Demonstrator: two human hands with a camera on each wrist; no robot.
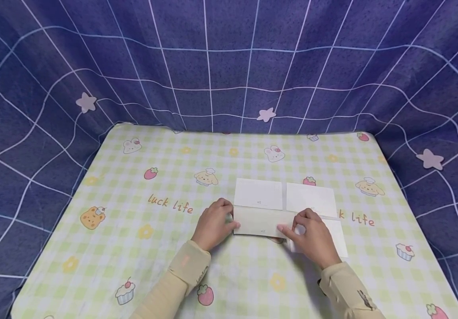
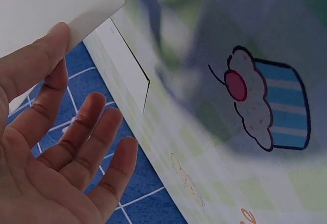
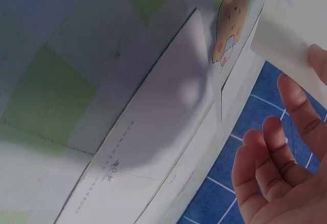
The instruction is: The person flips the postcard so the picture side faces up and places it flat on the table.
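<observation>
Both hands hold a white rectangular card [image 1: 258, 220] between them, raised over the table, with a small faint mark near its lower edge. At its left end my left hand [image 1: 214, 224] pinches it between thumb and forefinger. The left wrist view has the other fingers of that hand loosely bent and off the card [image 2: 76, 4]. My right hand [image 1: 312, 235] pinches the right end the same way, and in the right wrist view the card [image 3: 294, 35] stands clear of the tablecloth. Under and beside the right hand lies another white card [image 1: 337, 239], partly hidden by it.
Two more white cards lie behind the held one, a left card [image 1: 258, 191] and a right card [image 1: 310, 198], with a narrow gap between them. A green checked tablecloth [image 1: 165, 252] with cartoon prints covers the table. A blue gridded curtain [image 1: 229, 66] hangs around its back and sides.
</observation>
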